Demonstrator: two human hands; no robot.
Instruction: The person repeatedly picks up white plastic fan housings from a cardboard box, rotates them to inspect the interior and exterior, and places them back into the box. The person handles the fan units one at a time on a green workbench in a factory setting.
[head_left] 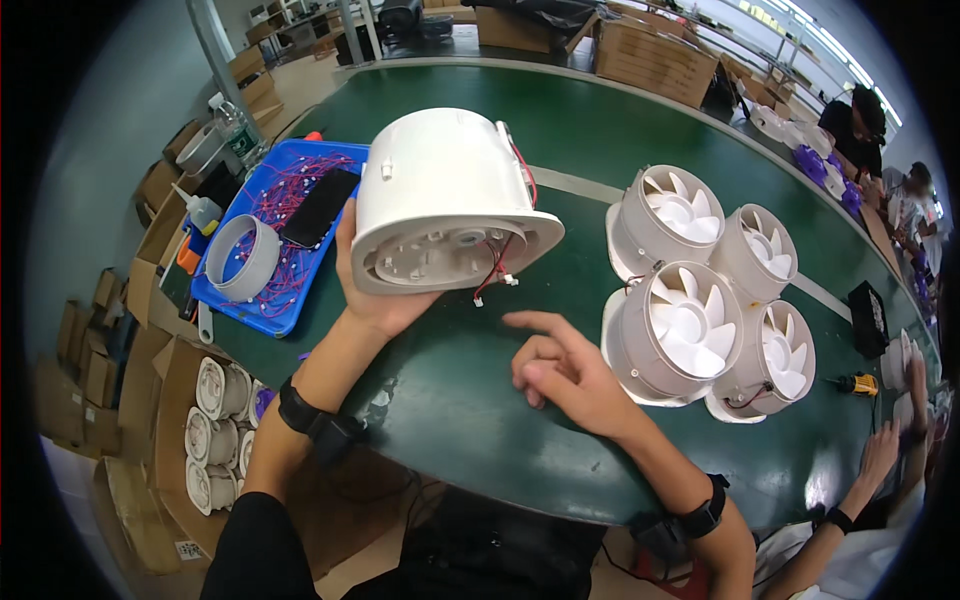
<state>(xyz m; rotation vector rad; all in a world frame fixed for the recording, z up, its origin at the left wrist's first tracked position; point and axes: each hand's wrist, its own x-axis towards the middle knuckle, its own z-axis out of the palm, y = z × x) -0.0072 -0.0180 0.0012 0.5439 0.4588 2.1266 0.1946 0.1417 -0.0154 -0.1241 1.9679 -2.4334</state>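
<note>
Raised over the green table [450, 390] is a white plastic fan housing [440, 165], a wide drum on a flat flange. My left hand [375, 300] grips its left side and underside, with some fingers hidden behind it. The housing is tilted so its recessed base faces me. Thin red and black wires [490, 275] with small white connectors hang from that base. My right hand [568, 372] hovers just below and right of the wires, touching nothing. Its index finger points left and the other fingers are loosely curled. Right of it stand several white fans [690, 322], blades up.
At left, a blue tray [272, 328] carries red wires, a black phone [320, 207] and a grey ring [243, 258]. A cardboard box of housings [212, 440] sits below. A yellow screwdriver [855, 384], a black bin [868, 318] and another person's hand [880, 452] are at right.
</note>
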